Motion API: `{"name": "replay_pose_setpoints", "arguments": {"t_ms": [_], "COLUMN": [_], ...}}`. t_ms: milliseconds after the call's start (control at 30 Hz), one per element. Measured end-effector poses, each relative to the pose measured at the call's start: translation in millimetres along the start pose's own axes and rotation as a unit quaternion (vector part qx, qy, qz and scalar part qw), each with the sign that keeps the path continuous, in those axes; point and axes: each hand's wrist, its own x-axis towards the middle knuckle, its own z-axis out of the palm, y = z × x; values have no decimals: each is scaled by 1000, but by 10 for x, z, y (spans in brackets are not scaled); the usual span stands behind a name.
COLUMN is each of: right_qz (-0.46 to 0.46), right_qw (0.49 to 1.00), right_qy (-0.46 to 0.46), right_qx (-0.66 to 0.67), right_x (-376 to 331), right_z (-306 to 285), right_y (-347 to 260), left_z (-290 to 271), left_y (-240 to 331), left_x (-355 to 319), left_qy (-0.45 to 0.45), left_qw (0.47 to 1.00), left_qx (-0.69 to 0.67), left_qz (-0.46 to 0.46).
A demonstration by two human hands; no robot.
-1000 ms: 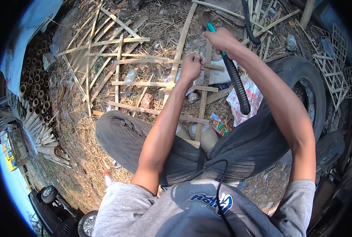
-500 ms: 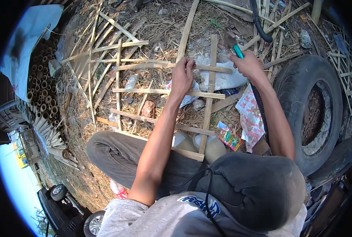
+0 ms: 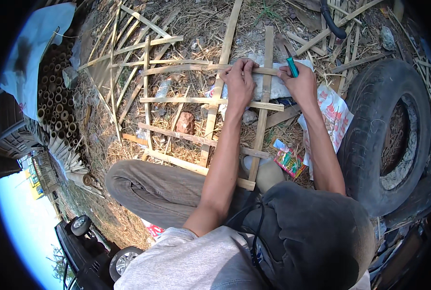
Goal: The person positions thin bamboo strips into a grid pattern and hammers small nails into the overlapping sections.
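Observation:
A lattice of split bamboo strips [image 3: 177, 100] lies on the ground in front of my knees, with long strips crossing several shorter ones. My left hand [image 3: 239, 86] is closed on its top crosspiece, a bamboo strip [image 3: 186, 68], beside the middle upright. In my right hand [image 3: 300, 86] is a knife with a green handle [image 3: 292, 66], its dark blade pointing up and away from me. The fingers of that hand are at the right end of the same crosspiece, just past the right upright [image 3: 264, 101]; whether they pinch the strip is hard to tell.
An old tyre [image 3: 389, 140] lies at the right. Near it are a printed plastic sheet [image 3: 334, 111] and a colourful packet [image 3: 289, 162]. Another bamboo lattice [image 3: 123, 63] lies far left, by stacked bamboo tubes [image 3: 56, 106]. A reddish stone [image 3: 185, 123] shows between strips.
My left hand has slid right along the top crosspiece. My right hand has come down and inward with the knife to the strip's right end. The middle upright now lies under the crosspieces.

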Motion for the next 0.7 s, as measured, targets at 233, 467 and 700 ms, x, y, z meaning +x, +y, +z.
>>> {"name": "replay_pose_setpoints", "arguments": {"t_ms": [233,467,700], "right_qz": [66,31,58], "right_qw": [995,995,991], "right_qy": [19,3,-37], "right_qx": [79,97,113], "right_x": [-71,58,86], "right_z": [-24,-109,-51], "right_y": [128,352,340], "left_z": [-57,45,36], "left_y": [82,152,-36], "left_x": [20,22,46], "left_qy": [12,-5,76], "left_qw": [1000,1000,995], "left_qx": [-2,12,-28], "left_qz": [6,-3,61]}}
